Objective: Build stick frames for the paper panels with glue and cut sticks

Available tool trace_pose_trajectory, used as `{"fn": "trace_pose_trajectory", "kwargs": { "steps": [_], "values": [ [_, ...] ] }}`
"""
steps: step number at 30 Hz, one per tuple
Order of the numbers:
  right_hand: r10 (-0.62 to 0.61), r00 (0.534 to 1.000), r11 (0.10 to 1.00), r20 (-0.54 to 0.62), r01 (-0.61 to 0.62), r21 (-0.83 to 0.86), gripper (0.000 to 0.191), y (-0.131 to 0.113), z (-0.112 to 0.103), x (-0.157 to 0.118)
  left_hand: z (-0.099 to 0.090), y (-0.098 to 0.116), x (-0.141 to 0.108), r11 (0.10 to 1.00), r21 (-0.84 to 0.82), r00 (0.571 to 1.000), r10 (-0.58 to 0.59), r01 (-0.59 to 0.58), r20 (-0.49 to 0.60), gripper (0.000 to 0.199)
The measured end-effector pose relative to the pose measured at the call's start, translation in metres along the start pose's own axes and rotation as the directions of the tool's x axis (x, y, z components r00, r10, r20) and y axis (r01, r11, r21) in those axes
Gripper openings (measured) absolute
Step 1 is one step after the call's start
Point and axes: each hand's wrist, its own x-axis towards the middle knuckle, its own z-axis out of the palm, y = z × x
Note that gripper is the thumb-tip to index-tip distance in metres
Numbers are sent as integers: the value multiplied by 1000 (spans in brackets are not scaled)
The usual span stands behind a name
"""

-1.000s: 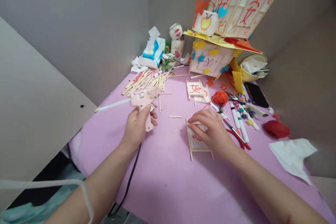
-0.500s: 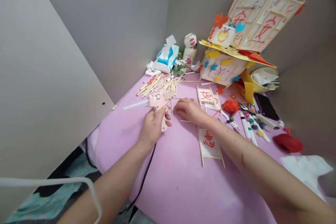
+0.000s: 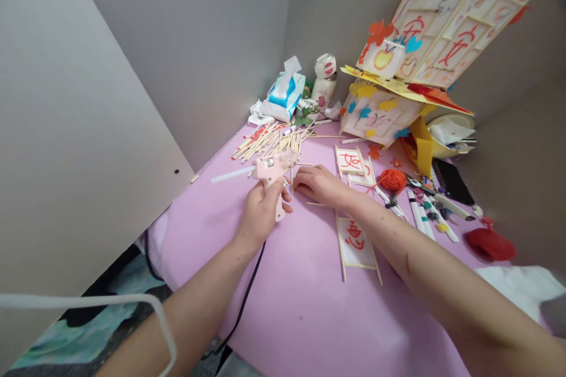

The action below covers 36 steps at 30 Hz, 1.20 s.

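Observation:
My left hand is wrapped round the handle of a pink hot glue gun, whose nozzle points right. A whitish glue stick juts from its rear, and a black cord runs down from below. Just to the right, my right hand rests low on the table with its fingers curled together at a thin wooden stick. Another stick pokes out beneath that hand; the fingertips are partly hidden. Near my right forearm lies a stick-framed paper panel with red brush marks.
Loose sticks lie heaped behind the glue gun. Farther back stand a tissue pack and a decorated paper-and-stick lantern. On the right are more panels, orange yarn, markers and a red pouch.
The whole view has shifted slightly, so things appear a little farther right. Both hands keep nearly the same place, with the glue gun still in the left.

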Motion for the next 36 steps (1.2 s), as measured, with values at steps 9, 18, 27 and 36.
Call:
{"fn": "trace_pose_trajectory", "kwargs": {
  "steps": [9, 18, 27, 36],
  "values": [
    [68, 996, 996, -65, -65, 55, 12, 1, 6, -8, 0, -2, 1, 1000, 27, 1000, 7, -7, 1, 37],
    [242, 953, 961, -181, -211, 177, 11, -17, -23, -57, 2, -6, 2, 999, 41, 998, -11, 9, 62, 38],
    [566, 777, 822, -274, -510, 253, 6, -47, -32, -185, 20, -12, -20, 915, 389, 794, -315, 109, 520, 34],
    [566, 751, 824, -340, -512, 244, 8, -47, -20, -200, 56, -14, -60, 806, 570, 758, -470, 161, 452, 39]
  ]
}}
